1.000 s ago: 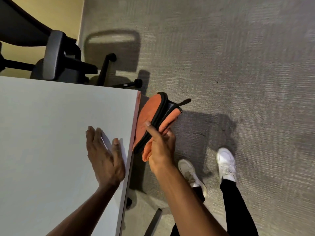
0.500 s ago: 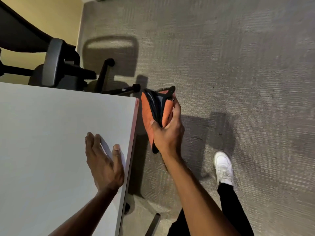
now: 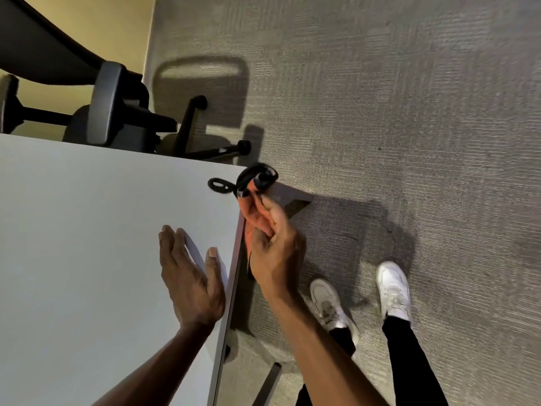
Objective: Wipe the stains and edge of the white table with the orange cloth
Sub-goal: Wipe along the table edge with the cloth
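At the far left there was one white table (image 3: pixel 73 244), and its top was bare except for one hand. Behind the table stood one dark office chair (image 3: pixel 117 112); two of its wheeled legs were visible on the grey carpet (image 3: pixel 409 98). The left hand (image 3: pixel 190 276) lay flat on the table near the right edge, palm down, the fingers stretched out and holding nothing. Just to the right of this edge, the right hand (image 3: pixel 275 247) was closed around one orange cloth (image 3: pixel 253 212). The cloth was bunched, with black trim at its upper end, and it was against the side edge of the table close to the far corner. One small black loop (image 3: pixel 218 185) of the cloth lay on the tabletop at that corner. More to the right, two white shoes (image 3: pixel 392 288) stood on the carpet, with black trousers above them.
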